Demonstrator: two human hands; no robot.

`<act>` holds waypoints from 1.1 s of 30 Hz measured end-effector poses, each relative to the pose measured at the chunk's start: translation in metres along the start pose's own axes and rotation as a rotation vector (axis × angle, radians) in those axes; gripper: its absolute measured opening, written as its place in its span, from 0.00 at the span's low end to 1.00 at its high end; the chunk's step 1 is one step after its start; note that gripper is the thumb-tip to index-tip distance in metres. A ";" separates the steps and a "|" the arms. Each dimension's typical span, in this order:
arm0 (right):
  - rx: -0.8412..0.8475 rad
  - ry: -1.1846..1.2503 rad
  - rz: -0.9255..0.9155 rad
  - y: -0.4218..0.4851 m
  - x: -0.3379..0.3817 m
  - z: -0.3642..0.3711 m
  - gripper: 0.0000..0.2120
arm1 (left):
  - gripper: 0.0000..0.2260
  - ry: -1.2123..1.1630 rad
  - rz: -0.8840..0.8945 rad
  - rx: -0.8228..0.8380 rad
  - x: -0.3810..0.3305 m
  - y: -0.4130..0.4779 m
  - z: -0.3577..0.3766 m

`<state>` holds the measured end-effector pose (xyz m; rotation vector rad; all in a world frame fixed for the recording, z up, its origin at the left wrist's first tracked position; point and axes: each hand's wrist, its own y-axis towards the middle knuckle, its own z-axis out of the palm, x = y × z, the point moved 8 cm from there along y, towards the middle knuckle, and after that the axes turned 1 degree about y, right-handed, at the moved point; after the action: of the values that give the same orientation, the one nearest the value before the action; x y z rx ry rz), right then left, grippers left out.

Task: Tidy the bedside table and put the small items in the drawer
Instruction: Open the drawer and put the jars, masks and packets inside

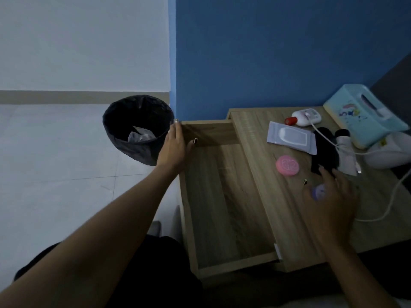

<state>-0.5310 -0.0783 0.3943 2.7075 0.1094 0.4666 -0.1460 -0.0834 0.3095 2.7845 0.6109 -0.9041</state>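
Your left hand (175,143) pinches the front edge of the open drawer (222,207) btwn thumb & fingers (176,130); hold it steady. Your right hand (333,196) is over a small purple case (319,191) on the bench (255,141), fingers spread, blurred; can't tell if gripping. Pinch its rim, lift clear of the pink case (287,164) nearby, set it in the drawer.

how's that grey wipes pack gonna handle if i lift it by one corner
The wipes pack lies thin and flat on the tabletop, so it will probably sag rather than stay stiff. Its smooth film looks a bit slippery. If pushed, it should slide, not roll.
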 end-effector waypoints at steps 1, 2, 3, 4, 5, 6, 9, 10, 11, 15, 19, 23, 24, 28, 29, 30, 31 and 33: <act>0.004 -0.004 0.043 0.000 -0.008 -0.001 0.27 | 0.34 -0.013 0.000 -0.008 -0.003 0.003 0.002; 0.016 -0.002 0.076 -0.001 -0.013 0.001 0.28 | 0.32 -0.013 0.002 -0.016 -0.004 0.005 0.004; 0.029 0.005 0.102 -0.003 -0.017 0.003 0.28 | 0.31 -0.007 0.001 -0.018 -0.004 0.006 0.007; 0.041 0.020 0.125 -0.006 -0.021 0.005 0.29 | 0.31 -0.001 -0.003 -0.017 -0.003 0.006 0.011; 0.054 0.039 0.148 -0.008 -0.024 0.007 0.28 | 0.30 0.008 -0.007 -0.015 0.000 0.006 0.015; 0.070 0.054 0.167 -0.011 -0.026 0.010 0.27 | 0.29 0.018 -0.007 -0.012 0.002 0.004 0.020; 0.084 0.066 0.188 -0.019 -0.029 0.014 0.24 | 0.27 0.023 -0.003 0.005 0.008 0.002 0.029; 0.078 0.075 0.196 -0.020 -0.032 0.015 0.23 | 0.27 0.019 0.000 0.011 0.007 0.002 0.030; 0.079 0.086 0.207 -0.020 -0.034 0.016 0.23 | 0.27 0.019 0.006 0.015 0.006 0.003 0.031; 0.088 0.076 0.186 -0.021 -0.039 0.017 0.23 | 0.27 0.045 0.019 0.037 0.001 0.004 0.036; 0.074 0.087 0.188 -0.022 -0.041 0.015 0.24 | 0.28 0.053 0.017 0.061 -0.002 0.002 0.037; 0.051 0.084 0.147 -0.016 -0.025 0.010 0.26 | 0.28 0.032 -0.005 0.066 -0.004 -0.001 0.038; 0.031 0.103 0.123 -0.012 -0.014 0.008 0.27 | 0.28 0.025 -0.005 0.064 -0.005 -0.002 0.039; 0.001 0.252 -0.011 0.003 0.052 0.021 0.30 | 0.28 -0.068 -0.036 0.021 -0.008 -0.006 0.034; 0.025 0.287 -0.035 0.006 0.071 0.033 0.30 | 0.27 -0.105 -0.066 0.010 -0.006 -0.008 0.032; 0.057 0.321 -0.066 0.008 0.091 0.047 0.31 | 0.27 -0.137 -0.091 -0.004 -0.003 -0.009 0.031; 0.093 0.364 -0.101 0.009 0.112 0.062 0.31 | 0.27 -0.166 -0.104 -0.019 0.000 -0.010 0.030; 0.169 0.445 -0.194 0.008 0.149 0.095 0.32 | 0.27 -0.205 -0.088 -0.044 0.002 -0.011 0.028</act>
<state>-0.3586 -0.0994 0.3605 2.6668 0.5489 1.0300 -0.1635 -0.0802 0.2854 2.6001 0.7145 -1.1612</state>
